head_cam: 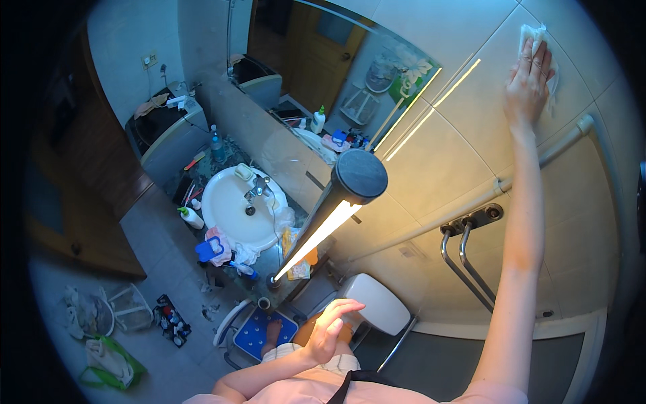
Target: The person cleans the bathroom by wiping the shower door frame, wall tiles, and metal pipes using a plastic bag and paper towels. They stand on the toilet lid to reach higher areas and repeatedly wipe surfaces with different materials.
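High on the right, my right hand [527, 96] presses a white cloth or wipe [529, 34] flat against the beige wall tiles [469, 129]. The cloth sticks out past the fingertips and along the side of the hand. My left hand [328, 331] hangs in front of my body with nothing in it, thumb and fingers apart. Beyond it is the toilet's white cistern or lid [378, 303]. Between my hands a lit tube lamp [323, 237] rises from the counter towards the camera. A wall mirror [323, 60] lies left of the wiped tiles.
A pipe [449, 199] and a metal grab bar [472, 267] run along the wall under my right arm. The washbasin [227, 212] is surrounded by bottles and cloths. One foot rests on a blue stool seat [252, 333]. A green bag [121, 361] and baskets [132, 308] stand on the floor.
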`<state>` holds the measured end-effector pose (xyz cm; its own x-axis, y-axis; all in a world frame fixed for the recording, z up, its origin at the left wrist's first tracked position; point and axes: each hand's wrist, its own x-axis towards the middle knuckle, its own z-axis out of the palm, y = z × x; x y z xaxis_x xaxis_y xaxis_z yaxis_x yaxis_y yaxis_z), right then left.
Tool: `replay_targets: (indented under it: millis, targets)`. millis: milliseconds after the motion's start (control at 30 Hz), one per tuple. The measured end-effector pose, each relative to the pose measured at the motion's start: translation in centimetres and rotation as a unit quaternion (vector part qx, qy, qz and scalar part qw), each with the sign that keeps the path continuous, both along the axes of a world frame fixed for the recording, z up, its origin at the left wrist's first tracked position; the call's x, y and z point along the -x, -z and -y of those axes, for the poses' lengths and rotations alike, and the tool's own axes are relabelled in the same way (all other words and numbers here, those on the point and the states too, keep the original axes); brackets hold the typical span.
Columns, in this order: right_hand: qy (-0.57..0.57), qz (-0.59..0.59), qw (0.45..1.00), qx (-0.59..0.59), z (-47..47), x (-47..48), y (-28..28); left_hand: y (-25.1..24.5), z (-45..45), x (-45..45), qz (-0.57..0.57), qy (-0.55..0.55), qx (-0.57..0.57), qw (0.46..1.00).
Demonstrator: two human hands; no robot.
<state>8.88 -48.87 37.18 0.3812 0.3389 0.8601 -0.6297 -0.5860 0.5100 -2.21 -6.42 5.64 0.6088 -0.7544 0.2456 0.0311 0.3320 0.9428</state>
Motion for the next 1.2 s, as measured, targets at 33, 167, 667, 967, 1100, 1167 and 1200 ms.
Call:
replay_targets:
  millis: [33, 167, 667, 967, 1100, 1167, 1200]
  targets:
    - [-0.009, -0.003, 1.0, -0.007, 0.1, 0.0, 0.0, 0.0, 0.0, 0.1, -0.007, 0.004, 0.0, 1.0]
    - [0.016, -0.013, 1.0, -0.012, -0.1, 0.1, 0.7, 0.5, -0.1, 0.2, -0.021, -0.006, 0.022, 1.0]
    - [-0.107, -0.282, 0.952, -0.055, -3.6, -7.8, 7.4, 0.8, -1.5, 0.4, -0.061, -0.012, 0.023, 0.998]
    - [-0.115, -0.291, 0.947, -0.072, -3.5, -6.0, 9.2, 1.3, -2.6, 0.2, -0.084, -0.033, 0.033, 0.995]
    - [-0.095, -0.274, 0.955, -0.069, -3.3, -3.7, 10.1, 1.7, -3.1, 0.2, -0.091, -0.038, 0.024, 0.995]
    - [-0.067, -0.256, 0.962, -0.059, -3.3, -3.1, 10.9, 1.9, -3.4, 0.3, -0.095, -0.04, 0.023, 0.994]
    - [-0.063, -0.244, 0.966, -0.061, -3.2, -3.0, 11.3, 1.9, -3.5, 0.4, -0.095, -0.04, 0.023, 0.994]
